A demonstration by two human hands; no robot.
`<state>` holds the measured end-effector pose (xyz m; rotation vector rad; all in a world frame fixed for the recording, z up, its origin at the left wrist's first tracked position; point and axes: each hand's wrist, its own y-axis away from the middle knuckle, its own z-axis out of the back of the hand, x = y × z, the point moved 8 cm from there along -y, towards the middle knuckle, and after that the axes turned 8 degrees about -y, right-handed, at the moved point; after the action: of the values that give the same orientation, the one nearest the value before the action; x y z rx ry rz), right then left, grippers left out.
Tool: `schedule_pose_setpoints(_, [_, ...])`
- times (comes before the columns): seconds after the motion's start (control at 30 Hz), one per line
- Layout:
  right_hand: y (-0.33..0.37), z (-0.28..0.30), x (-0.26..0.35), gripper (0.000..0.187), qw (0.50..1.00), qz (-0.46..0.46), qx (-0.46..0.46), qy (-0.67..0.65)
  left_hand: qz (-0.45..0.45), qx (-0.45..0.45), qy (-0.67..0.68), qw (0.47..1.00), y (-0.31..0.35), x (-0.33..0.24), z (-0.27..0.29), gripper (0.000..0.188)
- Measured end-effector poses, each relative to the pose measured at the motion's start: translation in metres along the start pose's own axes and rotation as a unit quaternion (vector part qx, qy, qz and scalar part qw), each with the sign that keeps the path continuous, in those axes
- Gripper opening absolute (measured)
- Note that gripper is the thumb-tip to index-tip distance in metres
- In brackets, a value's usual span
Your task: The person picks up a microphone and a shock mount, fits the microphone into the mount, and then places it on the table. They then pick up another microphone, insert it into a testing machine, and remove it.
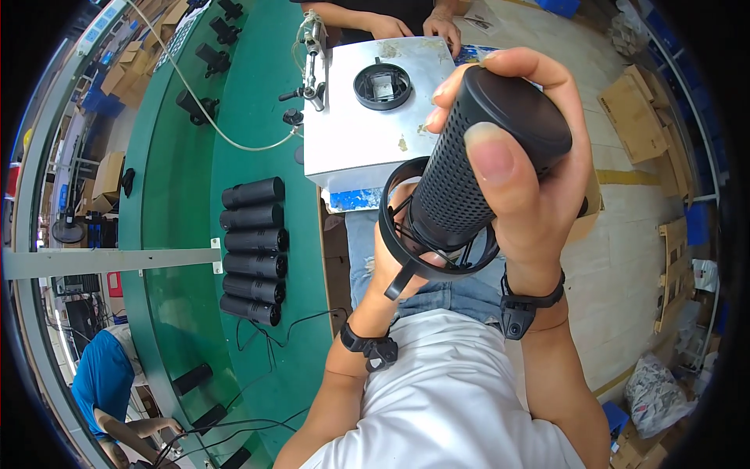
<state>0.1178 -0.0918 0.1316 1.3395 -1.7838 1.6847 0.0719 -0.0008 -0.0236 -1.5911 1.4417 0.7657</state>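
My right hand [539, 187] is wrapped around a black microphone [461, 168] with a perforated mesh side and a smooth rounded end. It is tilted, with the smooth end toward me and up to the right. The other end sits inside a black shock mount ring [403, 279] with thin struts or bands and a projecting tab. Below the ring, my left hand [384, 270] grips the mount, its fingers partly hidden behind it; a fingertip shows through the opening. Both wrists wear black straps with small devices.
Ahead stands a silver metal box [351, 148] carrying another black ring [382, 86] and a toggle clamp [314, 70]. Several black cylinders [254, 241] lie in a row on the green bench [305, 336], beside loose cables. A person's hands [391, 28] rest behind the box; another person [109, 375] bends at the lower left.
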Motion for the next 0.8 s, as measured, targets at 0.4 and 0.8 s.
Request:
schedule_pose_setpoints(0.4, [0.004,0.004,-0.008,0.059,0.998,0.054,-0.001,-0.014,-0.056,-0.132,-0.237,0.961,0.006,-0.015,0.019,0.058])
schedule_pose_setpoints(0.8, [-0.003,0.008,-0.022,0.075,0.996,-0.07,0.032,-0.046,0.117,0.162,0.378,0.904,0.004,0.016,-0.012,0.044])
